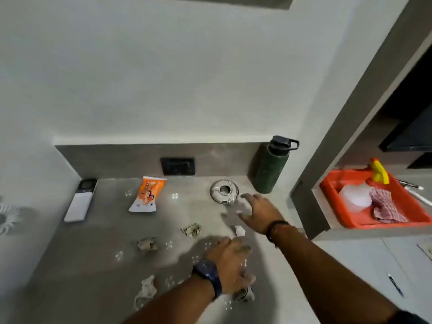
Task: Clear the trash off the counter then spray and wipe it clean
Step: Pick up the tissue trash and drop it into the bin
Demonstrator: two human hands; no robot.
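Observation:
The grey counter carries scattered trash: an orange snack wrapper, a crumpled paper wad, another wad, a pale wad near the front and a small white scrap. My left hand, with a watch on its wrist, is curled over crumpled paper at the front. My right hand hovers with fingers spread beside a metal ashtray, just beyond the white scrap. A spray bottle and a checked cloth lie in an orange tray on the right shelf.
A dark green water bottle stands at the back right corner of the counter. A white remote lies at the left, against the wall. A black socket plate sits in the backsplash. Pens lie behind the tray.

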